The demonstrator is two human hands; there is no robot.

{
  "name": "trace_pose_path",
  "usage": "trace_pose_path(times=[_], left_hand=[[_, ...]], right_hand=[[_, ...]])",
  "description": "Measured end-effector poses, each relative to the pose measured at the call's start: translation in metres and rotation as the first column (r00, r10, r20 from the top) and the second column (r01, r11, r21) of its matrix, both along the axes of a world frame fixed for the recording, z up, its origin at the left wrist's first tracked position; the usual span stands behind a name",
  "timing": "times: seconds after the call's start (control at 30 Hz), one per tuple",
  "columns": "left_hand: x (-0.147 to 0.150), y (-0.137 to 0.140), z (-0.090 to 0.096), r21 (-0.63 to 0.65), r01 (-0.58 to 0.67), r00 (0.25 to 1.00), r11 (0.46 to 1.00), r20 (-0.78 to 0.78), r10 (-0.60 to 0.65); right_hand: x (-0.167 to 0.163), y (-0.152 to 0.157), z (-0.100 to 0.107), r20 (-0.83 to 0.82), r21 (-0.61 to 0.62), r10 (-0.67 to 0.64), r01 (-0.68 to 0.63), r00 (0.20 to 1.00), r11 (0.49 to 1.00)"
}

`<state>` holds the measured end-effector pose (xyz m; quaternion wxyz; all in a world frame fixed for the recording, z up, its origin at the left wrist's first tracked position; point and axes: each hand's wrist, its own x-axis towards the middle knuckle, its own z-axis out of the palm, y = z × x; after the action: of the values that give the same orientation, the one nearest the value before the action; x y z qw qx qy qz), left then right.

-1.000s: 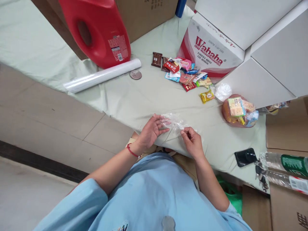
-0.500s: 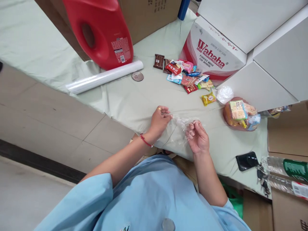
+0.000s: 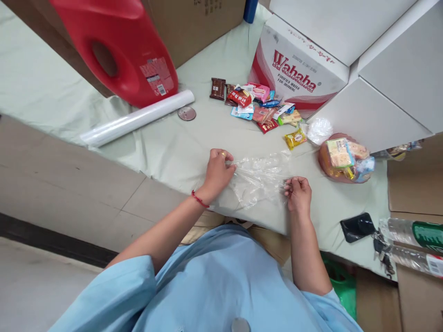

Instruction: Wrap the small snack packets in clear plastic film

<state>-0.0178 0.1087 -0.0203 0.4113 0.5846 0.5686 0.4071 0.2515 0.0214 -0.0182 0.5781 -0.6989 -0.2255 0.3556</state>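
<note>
A clear plastic bag (image 3: 258, 177) is stretched between my two hands, just over the pale green cloth on the table. Its left side is pinched in the fingers of my left hand (image 3: 218, 170), which has a red bracelet at the wrist. My right hand (image 3: 299, 191) grips the opposite side of the bag with thumb and fingers closed. Beyond the bag lies a pile of wrapped snacks (image 3: 259, 103), with a yellow packet (image 3: 295, 138) nearest. To the right, a round reddish-brown bowl (image 3: 327, 166) holds more wrapped snacks.
A roll of clear plastic bags (image 3: 138, 119) lies left, beside a metal disc (image 3: 187, 113) and a large red jug (image 3: 131, 60). Behind stands a Wahaha box (image 3: 294, 69). A crumpled white plastic bundle (image 3: 320, 131), black phone (image 3: 357, 227), keys (image 3: 380, 246) and plastic bottles (image 3: 398, 230) are on the right.
My hands have moved apart, the right one going rightward. The plastic, bunched between them before, is now spread out wide. The view has shifted slightly.
</note>
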Motion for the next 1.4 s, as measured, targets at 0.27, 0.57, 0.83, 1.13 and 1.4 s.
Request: trace_pose_path(times=[0.27,0.57,0.83,1.13,1.4], left_hand=[[0.034,0.004,-0.01,0.357,0.053,0.904,0.933,-0.415,0.107],[0.03,-0.03,0.007,0.423,0.476,0.752,0.771,-0.65,-0.108],[0.011,-0.03,0.001,0.083,0.658,0.546,0.748,-0.737,-0.399],[-0.02,0.027,0.009,-0.238,0.791,0.254,0.564,-0.711,-0.656],[-0.021,0.031,0.011,-0.213,0.798,0.263,0.564,-0.719,-0.644]], right_hand=[[0.017,-0.01,0.005,0.469,-0.177,0.109,-0.028,0.876,0.984],[0.012,-0.024,0.002,0.389,-0.219,0.169,-0.087,0.906,0.972],[0.023,-0.03,0.007,0.309,-0.262,0.227,-0.147,0.924,0.954],[0.057,-0.04,0.006,0.285,-0.303,0.278,-0.189,0.917,0.934],[0.059,-0.047,0.028,0.752,-0.271,0.253,-0.065,0.609,0.96]])
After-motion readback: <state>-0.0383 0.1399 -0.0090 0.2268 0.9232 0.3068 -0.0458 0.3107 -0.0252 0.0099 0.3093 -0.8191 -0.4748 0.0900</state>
